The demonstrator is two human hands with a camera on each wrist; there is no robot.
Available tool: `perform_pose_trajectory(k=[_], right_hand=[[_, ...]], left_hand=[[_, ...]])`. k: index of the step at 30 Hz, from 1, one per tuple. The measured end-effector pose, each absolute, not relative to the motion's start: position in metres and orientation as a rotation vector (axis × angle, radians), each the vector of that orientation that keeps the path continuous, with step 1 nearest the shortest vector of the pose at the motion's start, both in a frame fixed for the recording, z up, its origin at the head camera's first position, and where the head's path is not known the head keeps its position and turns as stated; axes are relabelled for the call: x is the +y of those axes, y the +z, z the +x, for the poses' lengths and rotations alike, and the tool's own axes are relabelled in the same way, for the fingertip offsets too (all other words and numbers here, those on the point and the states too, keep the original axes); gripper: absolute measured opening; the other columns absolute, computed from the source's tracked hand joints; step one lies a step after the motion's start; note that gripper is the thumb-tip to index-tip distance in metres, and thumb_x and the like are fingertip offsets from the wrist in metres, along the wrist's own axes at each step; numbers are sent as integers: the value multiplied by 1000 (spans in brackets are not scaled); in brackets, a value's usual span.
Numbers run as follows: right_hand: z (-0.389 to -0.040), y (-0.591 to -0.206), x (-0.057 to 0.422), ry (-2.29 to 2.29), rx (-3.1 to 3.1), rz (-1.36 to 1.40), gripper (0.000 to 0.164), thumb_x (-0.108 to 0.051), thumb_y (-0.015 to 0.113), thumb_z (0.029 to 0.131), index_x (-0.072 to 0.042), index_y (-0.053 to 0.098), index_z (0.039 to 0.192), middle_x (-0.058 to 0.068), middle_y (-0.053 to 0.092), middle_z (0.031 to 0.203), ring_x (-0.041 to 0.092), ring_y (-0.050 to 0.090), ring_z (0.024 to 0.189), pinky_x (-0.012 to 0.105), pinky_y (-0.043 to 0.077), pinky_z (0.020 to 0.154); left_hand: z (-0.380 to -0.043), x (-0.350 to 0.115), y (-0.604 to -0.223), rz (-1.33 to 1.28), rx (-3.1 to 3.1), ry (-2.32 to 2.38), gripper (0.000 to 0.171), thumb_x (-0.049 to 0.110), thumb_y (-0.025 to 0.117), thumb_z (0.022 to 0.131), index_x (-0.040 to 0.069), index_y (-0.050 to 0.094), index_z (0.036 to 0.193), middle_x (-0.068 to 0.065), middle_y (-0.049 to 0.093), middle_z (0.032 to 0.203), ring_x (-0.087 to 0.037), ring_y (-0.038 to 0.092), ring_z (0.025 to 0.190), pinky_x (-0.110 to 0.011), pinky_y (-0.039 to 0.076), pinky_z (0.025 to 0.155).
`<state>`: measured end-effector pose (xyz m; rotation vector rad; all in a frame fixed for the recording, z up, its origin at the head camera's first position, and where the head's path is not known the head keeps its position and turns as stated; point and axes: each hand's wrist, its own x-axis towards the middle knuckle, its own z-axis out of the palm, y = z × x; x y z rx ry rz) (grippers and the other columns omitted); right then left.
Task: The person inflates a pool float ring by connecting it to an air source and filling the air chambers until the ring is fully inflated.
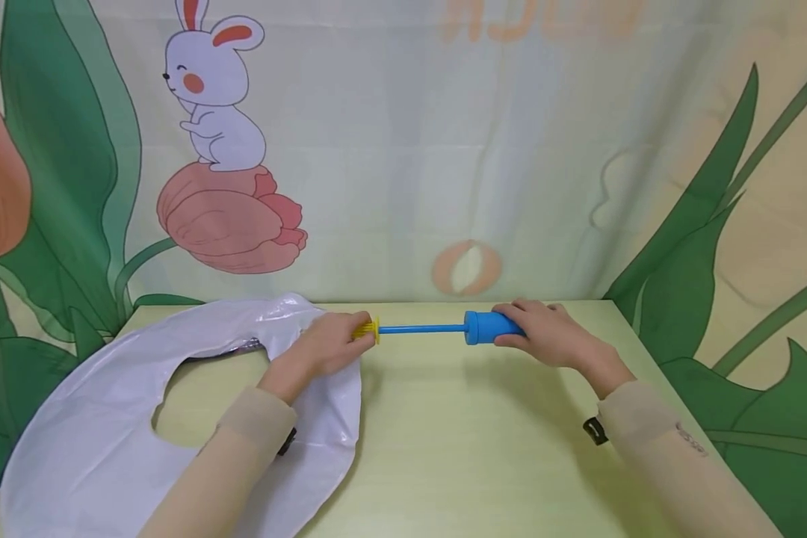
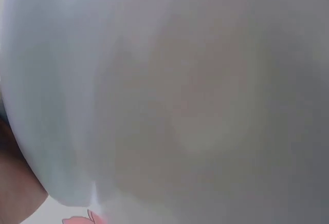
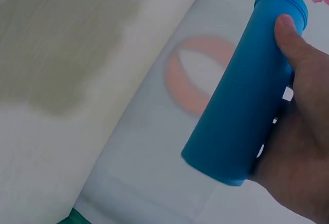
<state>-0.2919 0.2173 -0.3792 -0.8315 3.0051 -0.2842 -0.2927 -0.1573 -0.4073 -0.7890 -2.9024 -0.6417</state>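
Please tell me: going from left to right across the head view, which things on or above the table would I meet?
Glossy white plastic ring, yellow ribbed plastic handle, thin blue rod, blue cylindrical plastic barrel, right grip.

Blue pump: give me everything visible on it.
The blue pump looks like matte plastic: a cylinder with a wider collar at one end, a thin blue rod and a yellow flanged end piece. The rod is extended, exposed between the hands. In the head view it lies nearly level, seemingly held above the table. The left hand grips the yellow end, partly hiding it; the right hand grips the cylinder.
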Motion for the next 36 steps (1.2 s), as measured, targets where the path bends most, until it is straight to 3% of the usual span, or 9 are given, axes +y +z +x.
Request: perform_pose_trajectory(k=[10,25,31,36], right_hand=[[-290,-391,203,-295,3068,-889,62,-44,65,100,-12,48,151,15,57,142,40,53,127,62,37,96],[-288,-398,137,-227,3052,-1010,60,-49,58,102,-17,48,152,9,61,134,32,57,119,62,39,94],[-288,-400,145,-261,3051,-978,60,-48,60,101,-18,49,152,9,61,135,32,57,121,59,40,94],[-291,-399,171,-286,3069,-955,60,-46,63,100,-18,50,152,10,61,135,33,55,125,60,38,97]], left_hand=[[-289,-144,-406,-843,-2827,-552,16,23,47,94,12,58,95,1,51,72,-19,49,67,-35,40,66],[-283,-111,-413,-828,-2870,-491,16,24,48,100,10,54,96,-2,51,72,-20,51,65,-35,41,64],[-286,-120,-415,-814,-2881,-533,19,28,49,98,11,57,98,1,55,74,-18,52,67,-34,42,65],[-289,-134,-411,-834,-2876,-543,19,27,49,97,11,59,100,1,50,69,-20,50,66,-35,40,66]])
